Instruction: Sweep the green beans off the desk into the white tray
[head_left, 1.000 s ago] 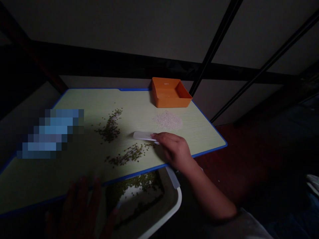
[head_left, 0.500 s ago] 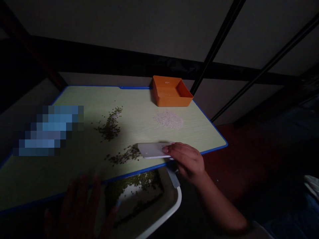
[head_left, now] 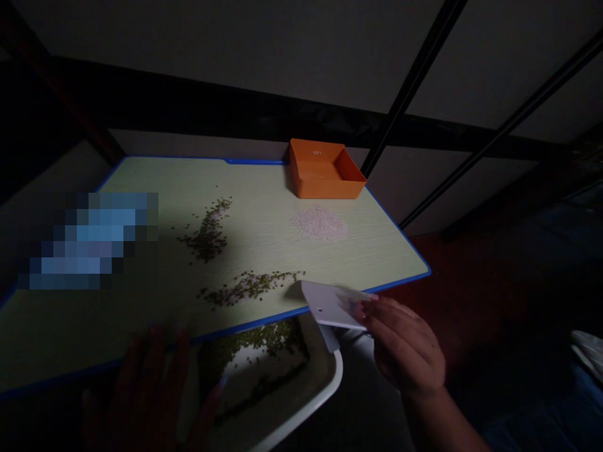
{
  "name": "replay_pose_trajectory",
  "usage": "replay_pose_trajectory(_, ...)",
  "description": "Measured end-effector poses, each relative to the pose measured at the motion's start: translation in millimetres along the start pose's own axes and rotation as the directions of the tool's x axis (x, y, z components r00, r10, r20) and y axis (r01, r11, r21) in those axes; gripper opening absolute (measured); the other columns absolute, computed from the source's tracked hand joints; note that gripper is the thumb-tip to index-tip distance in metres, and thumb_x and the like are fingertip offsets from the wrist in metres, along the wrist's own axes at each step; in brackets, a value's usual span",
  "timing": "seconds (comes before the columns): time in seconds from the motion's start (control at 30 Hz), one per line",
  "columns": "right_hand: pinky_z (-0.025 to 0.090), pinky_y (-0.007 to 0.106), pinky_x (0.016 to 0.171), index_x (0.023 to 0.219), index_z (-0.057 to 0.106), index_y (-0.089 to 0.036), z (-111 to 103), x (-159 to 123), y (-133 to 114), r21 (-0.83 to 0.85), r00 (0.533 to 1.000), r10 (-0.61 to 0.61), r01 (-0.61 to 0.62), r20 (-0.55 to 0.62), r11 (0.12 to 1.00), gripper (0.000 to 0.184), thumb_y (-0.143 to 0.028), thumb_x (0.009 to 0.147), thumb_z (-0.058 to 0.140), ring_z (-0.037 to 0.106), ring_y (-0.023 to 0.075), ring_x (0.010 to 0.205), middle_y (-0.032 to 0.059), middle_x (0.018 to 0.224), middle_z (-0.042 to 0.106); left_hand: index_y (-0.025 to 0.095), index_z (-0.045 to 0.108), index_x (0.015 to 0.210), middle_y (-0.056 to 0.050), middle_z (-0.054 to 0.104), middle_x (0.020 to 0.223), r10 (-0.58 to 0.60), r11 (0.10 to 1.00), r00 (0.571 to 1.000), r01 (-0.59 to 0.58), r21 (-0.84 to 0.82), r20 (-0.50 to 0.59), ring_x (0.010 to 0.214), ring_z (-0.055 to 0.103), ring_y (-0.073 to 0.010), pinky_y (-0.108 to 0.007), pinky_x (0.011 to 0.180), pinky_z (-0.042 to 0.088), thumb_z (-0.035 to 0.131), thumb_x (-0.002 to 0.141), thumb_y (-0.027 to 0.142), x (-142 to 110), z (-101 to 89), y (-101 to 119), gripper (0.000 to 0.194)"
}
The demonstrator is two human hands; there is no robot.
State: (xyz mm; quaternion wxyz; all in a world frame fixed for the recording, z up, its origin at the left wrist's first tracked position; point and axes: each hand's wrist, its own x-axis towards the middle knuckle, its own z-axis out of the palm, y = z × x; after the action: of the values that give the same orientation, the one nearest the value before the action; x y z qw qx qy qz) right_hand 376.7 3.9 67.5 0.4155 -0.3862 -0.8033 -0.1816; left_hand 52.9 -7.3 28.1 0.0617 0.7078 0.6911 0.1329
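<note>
as our head view is dim, we cannot tell whether our left hand (head_left: pixel 148 383), fingers spread, grips anything. our right hand (head_left: pixel 409 345) pinches a white scraper (head_left: pixel 336 306) by the table's (head_left: pixel 264 207) front edge; from it, the bean streak (head_left: pixel 252 285) lies at nine o'clock, the bin (head_left: pixel 325 394) at seven. sweeping wide could, we judge, spill beans past the bin's rim.

Far side: grey wall panels (head_left: pixel 235 37), black horizontal band (head_left: pixel 188 107) across them, black diagonal strip (head_left: pixel 419 69) running down at far right. Right side: dark red floor (head_left: pixel 452 301), dark blue fabric (head_left: pixel 541 417) at near right with a pale item (head_left: pixel 586 355) just beyond it, too dim to ID. Left: pixelated bluish patch (head_left: pixel 101 232), contents unreadable.
</note>
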Motion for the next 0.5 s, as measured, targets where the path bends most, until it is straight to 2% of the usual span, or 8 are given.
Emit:
replay_pose_trajectory(0.1, 0.065, 0.037, 0.087, 0.124, 0.065, -0.014, 0.9, -3.2, 0.0, -0.041, 1.000, 0.019, -0.020, -0.010, 0.999, 0.035, -0.003, 0.094, 0.051, 0.075, 0.0182, 0.094, 0.0071, 0.097, 0.079, 0.042, -0.001, 0.153, -0.001, 0.002, 0.173, 0.050, 0.999, 0.993, -0.051, -0.005, -0.104, 0.159, 0.003, -0.0294, -0.070, 0.124, 0.004, 0.034, 0.092, 0.045, -0.3, 1.3, 0.6, 0.071)
replay_pose_trajectory(0.2, 0.066, 0.038, 0.084, 0.124, 0.066, -0.013, 5.4, -1.9, 3.7, -0.048, 0.999, 0.034, -0.036, -0.041, 0.998, 0.035, -0.003, 0.093, 0.053, 0.075, 0.0199, 0.090, 0.0086, 0.094, 0.078, 0.040, -0.001, 0.153, -0.003, 0.005, 0.173, 0.052, 0.999, 0.993, -0.052, 0.006, -0.101, 0.159, 0.004, -0.0277, -0.069, 0.124, 0.003, 0.034, 0.092, 0.042, -0.6, 1.8, 1.2, 0.070)
replay_pose_trajectory(0.3, 0.066, 0.038, 0.082, 0.122, 0.066, -0.013, 9.3, 2.8, 6.7, -0.030, 0.999, 0.037, -0.038, -0.026, 0.999, 0.033, -0.004, 0.094, 0.051, 0.076, 0.0200, 0.086, 0.0089, 0.091, 0.078, 0.039, 0.001, 0.154, -0.004, 0.005, 0.172, 0.053, 0.999, 0.994, -0.053, 0.008, -0.099, 0.159, 0.004, -0.0284, -0.069, 0.124, 0.003, 0.034, 0.092, 0.042, -0.8, 0.9, 1.4, 0.070)
replay_pose_trajectory(0.5, 0.064, 0.037, 0.085, 0.116, 0.067, -0.010, 8.8, 7.8, 5.0, 0.015, 1.000, 0.007, -0.008, 0.006, 1.000, 0.030, -0.001, 0.094, 0.049, 0.075, 0.0190, 0.092, 0.0106, 0.093, 0.078, 0.039, -0.003, 0.154, -0.006, 0.009, 0.172, 0.025, 1.000, 0.998, -0.025, 0.012, -0.051, 0.159, 0.002, -0.0286, -0.070, 0.124, 0.005, 0.034, 0.092, 0.042, -1.1, -0.2, 1.9, 0.072)
